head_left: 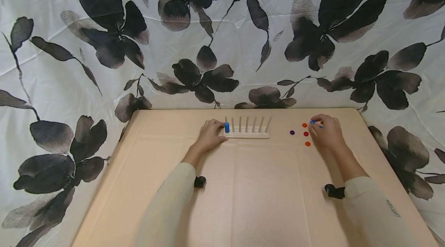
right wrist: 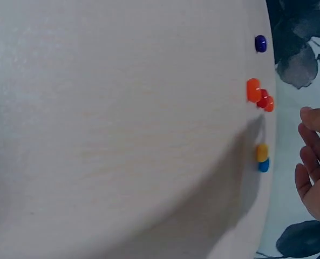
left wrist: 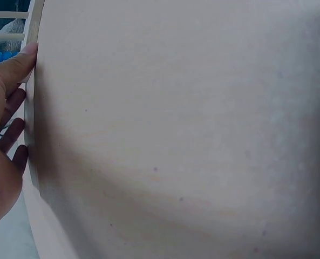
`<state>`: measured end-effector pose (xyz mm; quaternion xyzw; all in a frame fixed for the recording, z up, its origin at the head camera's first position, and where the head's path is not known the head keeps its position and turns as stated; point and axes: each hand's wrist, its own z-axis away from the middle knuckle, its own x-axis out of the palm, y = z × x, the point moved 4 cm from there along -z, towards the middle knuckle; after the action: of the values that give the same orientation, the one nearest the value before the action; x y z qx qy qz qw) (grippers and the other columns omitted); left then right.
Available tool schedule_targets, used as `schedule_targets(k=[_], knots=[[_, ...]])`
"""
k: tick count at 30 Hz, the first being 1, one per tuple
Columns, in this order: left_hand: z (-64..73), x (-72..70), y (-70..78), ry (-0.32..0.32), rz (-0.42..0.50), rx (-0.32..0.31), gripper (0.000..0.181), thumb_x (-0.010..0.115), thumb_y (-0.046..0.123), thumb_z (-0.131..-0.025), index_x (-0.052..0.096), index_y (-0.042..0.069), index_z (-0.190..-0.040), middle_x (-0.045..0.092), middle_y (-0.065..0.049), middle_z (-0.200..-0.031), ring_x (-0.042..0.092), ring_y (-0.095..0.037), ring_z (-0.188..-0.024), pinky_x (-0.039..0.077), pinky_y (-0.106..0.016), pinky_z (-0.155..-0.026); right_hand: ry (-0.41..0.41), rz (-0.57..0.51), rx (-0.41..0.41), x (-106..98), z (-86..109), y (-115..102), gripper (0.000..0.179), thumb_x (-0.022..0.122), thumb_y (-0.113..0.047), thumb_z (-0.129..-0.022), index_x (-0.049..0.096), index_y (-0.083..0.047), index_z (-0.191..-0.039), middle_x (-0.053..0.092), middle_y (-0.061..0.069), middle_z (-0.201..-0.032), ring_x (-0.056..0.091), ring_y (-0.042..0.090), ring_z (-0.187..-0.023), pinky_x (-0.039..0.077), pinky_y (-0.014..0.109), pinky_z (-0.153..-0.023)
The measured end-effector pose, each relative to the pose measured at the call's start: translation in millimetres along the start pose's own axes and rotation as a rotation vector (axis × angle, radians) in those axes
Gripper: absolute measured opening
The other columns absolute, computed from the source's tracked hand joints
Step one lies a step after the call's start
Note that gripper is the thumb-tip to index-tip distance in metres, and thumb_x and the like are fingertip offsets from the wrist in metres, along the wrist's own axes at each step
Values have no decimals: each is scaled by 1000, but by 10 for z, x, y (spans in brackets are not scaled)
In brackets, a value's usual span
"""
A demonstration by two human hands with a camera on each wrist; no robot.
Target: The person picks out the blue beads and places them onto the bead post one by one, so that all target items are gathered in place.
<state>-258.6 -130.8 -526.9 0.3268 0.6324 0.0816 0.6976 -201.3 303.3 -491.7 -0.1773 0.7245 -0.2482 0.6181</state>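
Observation:
At the left end of a wooden peg rack (head_left: 247, 135), my left hand (head_left: 209, 134) holds the base, thumb along its front edge. Blue beads (head_left: 226, 127) are stacked on the leftmost peg; the other pegs are bare. The left wrist view shows the thumb (left wrist: 24, 60) against the base. Over on the right, my right hand (head_left: 326, 130) pinches a blue bead (head_left: 312, 122) between thumb and fingertips. That bead is hidden in the right wrist view, where the hand (right wrist: 317, 162) appears raised. Below it lie a yellow bead (right wrist: 263, 152) and another blue bead (right wrist: 264, 165).
Left of the right hand lie a purple bead (head_left: 292, 132), a red bead (head_left: 306, 134) and orange beads (head_left: 307, 144). The light wooden table (head_left: 257, 193) ends at a back edge against a floral cloth (head_left: 243, 46). Dark wrist cameras (head_left: 335, 191) sit at both cuffs.

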Motion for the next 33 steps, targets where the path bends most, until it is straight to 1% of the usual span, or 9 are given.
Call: schedule_targets(k=[3,6,10,15,20,24,27,33], knots=[[1,1,-1,1,1,4,60,85,33,-86,64,8,-137,59,-9,-136,46,-30,-134,35,-50,-115,2,2,-10,-31,4,-81,28,60,-16,-104,63,1,-126,62,26,-127,51,46,-119,44,62,-99],[21,-7,-3,-2,4,11,59,85,33,-86,65,8,-136,59,-9,-136,46,-30,-134,35,-51,-115,8,1,-32,-62,33,-195,28,62,-15,-103,63,1,-126,64,25,-125,53,44,-116,42,62,-100],[49,-20,-4,-8,3,13,60,85,33,-86,65,8,-136,59,-9,-137,46,-31,-135,35,-51,-116,29,-3,-90,-97,50,-378,25,66,-12,-101,66,1,-122,68,25,-118,56,43,-110,40,60,-98],[74,-31,-6,-20,0,19,61,85,33,-86,64,8,-137,59,-10,-138,46,-31,-136,34,-51,-117,53,-19,-149,-105,90,-656,24,68,-12,-99,68,1,-120,69,24,-115,59,42,-107,42,57,-93],[89,-32,-3,-25,0,26,60,85,33,-86,65,8,-136,59,-10,-138,46,-31,-135,34,-51,-116,81,-37,-233,-77,130,-968,20,71,-11,-98,70,-1,-115,70,21,-110,61,39,-104,46,53,-88],[82,-23,-7,-19,-6,32,60,85,34,-86,66,8,-136,60,-9,-137,46,-31,-135,35,-51,-116,109,-53,-316,-35,119,-1199,17,75,-7,-94,71,-1,-109,71,20,-106,61,37,-101,48,50,-84],[78,-17,-12,-16,-13,35,60,85,34,-85,66,8,-136,60,-9,-137,46,-31,-135,35,-51,-115,115,-67,-371,9,112,-1359,18,76,-4,-92,71,0,-109,73,20,-105,61,36,-100,48,49,-85],[77,-15,-15,-17,-19,37,60,86,34,-85,65,8,-136,60,-9,-136,47,-31,-134,36,-51,-115,99,-79,-409,118,113,-1626,19,77,-8,-92,72,-2,-109,73,16,-105,61,32,-98,49,46,-84]])
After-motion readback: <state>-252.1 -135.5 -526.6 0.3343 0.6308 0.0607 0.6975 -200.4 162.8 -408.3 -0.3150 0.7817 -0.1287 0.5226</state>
